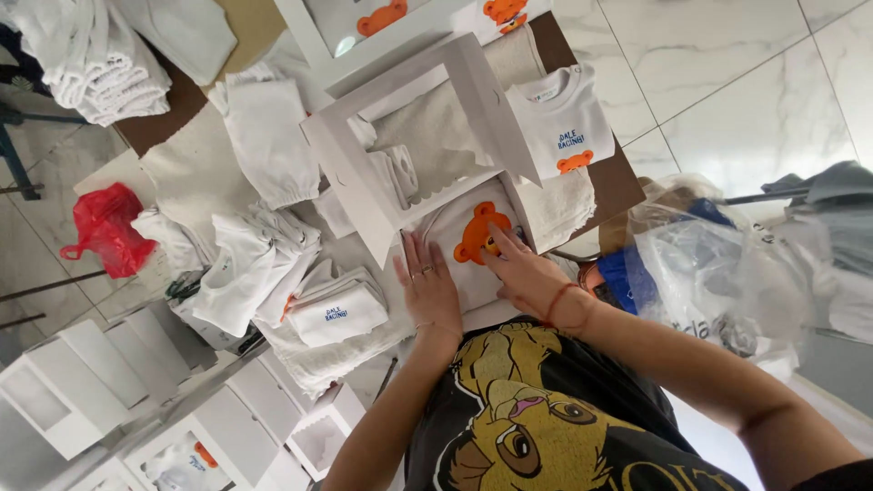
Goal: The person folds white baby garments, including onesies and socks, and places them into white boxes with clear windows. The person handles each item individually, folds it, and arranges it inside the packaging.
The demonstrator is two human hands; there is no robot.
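An open white gift box [364, 195] lies on the table with its windowed lid [473, 100] raised behind it. Inside lies a folded white garment with an orange bear face [475, 232]. My left hand [427, 286] rests flat, fingers spread, on the garment's left part. My right hand [523, 273] presses on the garment just right of the bear, with a red string around its wrist. A folded white towel [568, 205] sits at the box's right side.
Piles of folded white clothes [264, 255] cover the table's left. A small white shirt with an orange bear [564, 123] lies at the back right. Empty white boxes [68, 382] stand at lower left. A red bag [105, 227] and clear plastic bags [718, 273] sit beside the table.
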